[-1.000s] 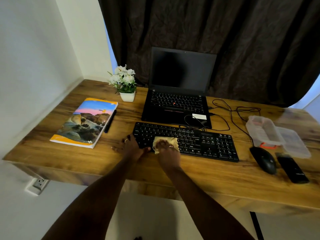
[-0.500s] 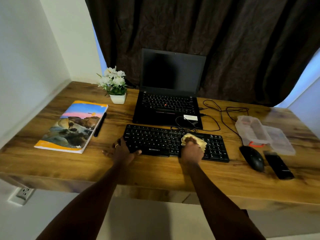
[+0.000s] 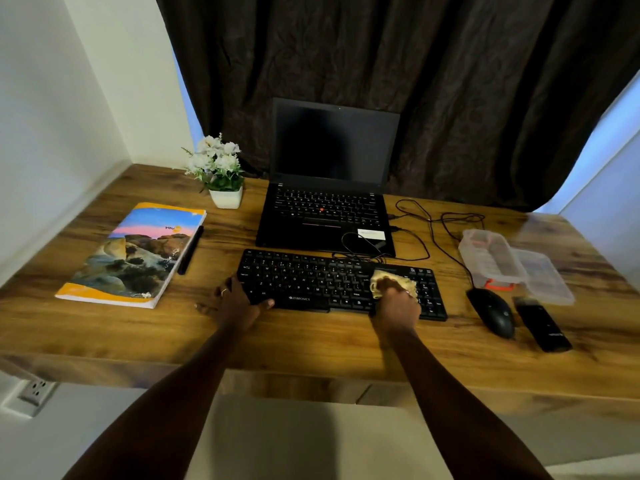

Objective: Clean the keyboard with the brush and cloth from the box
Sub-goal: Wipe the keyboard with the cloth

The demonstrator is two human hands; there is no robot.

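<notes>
Your right hand (image 3: 396, 306) is a little right of the centre of the frame. Its fingers are curled over a crumpled yellowish cloth (image 3: 388, 276) and hold it down on the right part of the black keyboard (image 3: 311, 280), just left of the number keys. Your left hand (image 3: 239, 303) rests at the keyboard's near left corner with the fingers spread and quite straight. The thumb lies along the front edge and the other fingers lie at the left side and on the wooden table (image 3: 311, 348); it grips nothing. Behind the keyboard an open black laptop (image 3: 329, 216) stands with a dark screen, and thin black cables run from its right side. At the right of the frame a clear plastic box (image 3: 490, 258) lies open with its lid (image 3: 545, 280) beside it. What is inside the box you cannot tell from here. In front of the box are a black mouse (image 3: 493, 311) and, just right of it, a flat black device (image 3: 543, 325). At the left a colourful notebook (image 3: 135, 254) lies with a black pen (image 3: 190, 249) along its right edge, and a small white pot of white flowers (image 3: 221, 174) stands behind them.
</notes>
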